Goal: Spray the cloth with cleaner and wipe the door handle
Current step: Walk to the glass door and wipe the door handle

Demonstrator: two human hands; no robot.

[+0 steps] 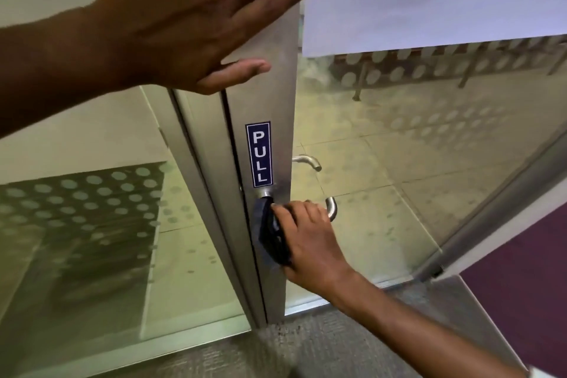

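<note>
A metal lever door handle (pixel 331 208) sticks out of the silver door stile (pixel 276 95), just below a blue PULL sticker (pixel 258 154). My right hand (pixel 306 239) is closed around the handle with a dark cloth (pixel 268 233) pressed between palm and handle; only the handle's curved tip and its base show. My left hand (pixel 196 18) lies flat with fingers spread against the upper part of the stile, holding nothing. No spray bottle is in view.
The door is glass with a frosted dot pattern (pixel 429 132); a second handle (pixel 308 161) shows through it on the far side. A fixed glass panel (pixel 92 224) stands to the left. Grey carpet (pixel 306 347) lies below, tiled floor beyond.
</note>
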